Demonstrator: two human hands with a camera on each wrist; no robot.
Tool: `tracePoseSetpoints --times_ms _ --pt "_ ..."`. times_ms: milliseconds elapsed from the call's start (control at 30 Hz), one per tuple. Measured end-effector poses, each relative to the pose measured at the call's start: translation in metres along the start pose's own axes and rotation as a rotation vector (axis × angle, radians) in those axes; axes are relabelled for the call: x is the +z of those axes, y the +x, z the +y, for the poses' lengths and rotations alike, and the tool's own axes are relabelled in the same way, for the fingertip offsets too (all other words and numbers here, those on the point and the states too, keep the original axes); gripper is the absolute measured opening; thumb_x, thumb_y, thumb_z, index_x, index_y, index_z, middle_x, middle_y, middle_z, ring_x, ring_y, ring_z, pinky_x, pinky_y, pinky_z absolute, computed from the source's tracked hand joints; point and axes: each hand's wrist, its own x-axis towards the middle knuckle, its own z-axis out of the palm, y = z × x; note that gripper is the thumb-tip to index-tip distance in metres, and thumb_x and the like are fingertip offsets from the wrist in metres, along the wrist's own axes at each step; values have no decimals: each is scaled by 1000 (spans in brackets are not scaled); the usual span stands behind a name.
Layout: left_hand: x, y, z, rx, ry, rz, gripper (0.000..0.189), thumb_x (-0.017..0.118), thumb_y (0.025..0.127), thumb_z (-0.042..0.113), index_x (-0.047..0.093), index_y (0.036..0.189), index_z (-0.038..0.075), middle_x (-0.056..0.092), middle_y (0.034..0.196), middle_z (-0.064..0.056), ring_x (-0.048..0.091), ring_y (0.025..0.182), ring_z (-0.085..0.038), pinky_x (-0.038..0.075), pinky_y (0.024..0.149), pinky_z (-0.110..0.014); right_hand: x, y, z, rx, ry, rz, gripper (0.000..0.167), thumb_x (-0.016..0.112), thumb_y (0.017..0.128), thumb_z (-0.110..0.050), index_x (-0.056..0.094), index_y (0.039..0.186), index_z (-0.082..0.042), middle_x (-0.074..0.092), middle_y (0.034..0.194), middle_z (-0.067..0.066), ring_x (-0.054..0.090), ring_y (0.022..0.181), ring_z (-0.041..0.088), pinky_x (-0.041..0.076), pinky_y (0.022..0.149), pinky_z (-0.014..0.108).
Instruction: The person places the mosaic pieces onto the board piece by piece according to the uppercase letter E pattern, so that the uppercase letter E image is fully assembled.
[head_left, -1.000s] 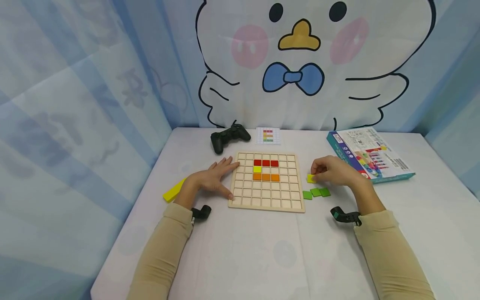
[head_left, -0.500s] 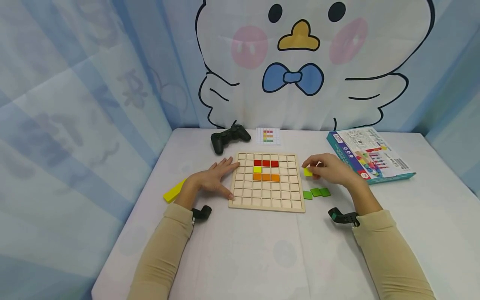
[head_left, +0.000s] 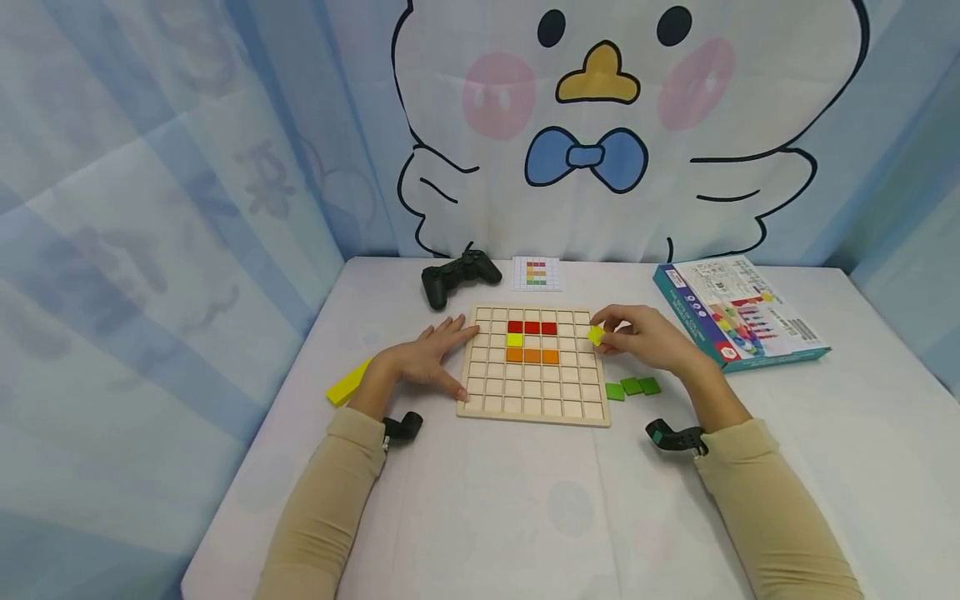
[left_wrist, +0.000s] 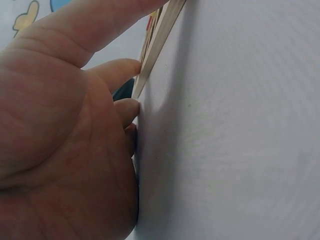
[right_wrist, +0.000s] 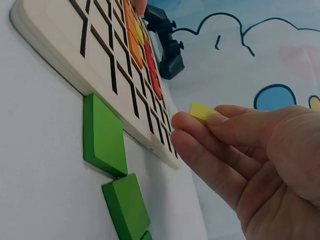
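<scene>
A wooden grid board [head_left: 532, 388] lies flat on the table. Three red tiles [head_left: 532, 327], one yellow tile [head_left: 514, 340] and three orange tiles [head_left: 532, 356] fill cells in its upper half. My left hand [head_left: 423, 358] rests at the board's left edge, fingers spread, with thumb and a fingertip touching the frame. Over the right edge of the board, my right hand [head_left: 645, 335] pinches a second yellow tile [right_wrist: 200, 112] between thumb and fingers, held above the surface. Three green tiles [head_left: 632, 387] lie just right of the board's lower right side.
Behind the board are a black game controller [head_left: 461, 277] and a small pattern card [head_left: 536, 272]. A flat box [head_left: 742, 312] lies at the back right. A long yellow block [head_left: 348, 382] sits left, partly behind the left wrist. A printed curtain [head_left: 480, 200] hangs behind.
My right hand has lifted the yellow tile off the table and carried it left to the board's right edge. The left hand stays put.
</scene>
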Motion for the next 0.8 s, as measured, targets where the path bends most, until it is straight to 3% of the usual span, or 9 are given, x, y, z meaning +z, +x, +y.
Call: tracePoseSetpoints --times_ms 533,800 --pt "1 0 -2 -4 9 5 125 89 73 56 12 169 33 -10 177 0 -15 163 -21 -8 131 -51 17 25 -35 -103 32 109 26 66 102 -11 67 128 -6 68 106 12 75 91 24 58 79 17" --pt "0 0 -1 1 8 1 124 90 74 54 12 169 32 -11 176 -1 -16 163 -22 -9 131 -52 28 36 -54 -185 68 156 25 71 99 -10 70 123 -4 68 99 13 72 86 35 57 75 19"
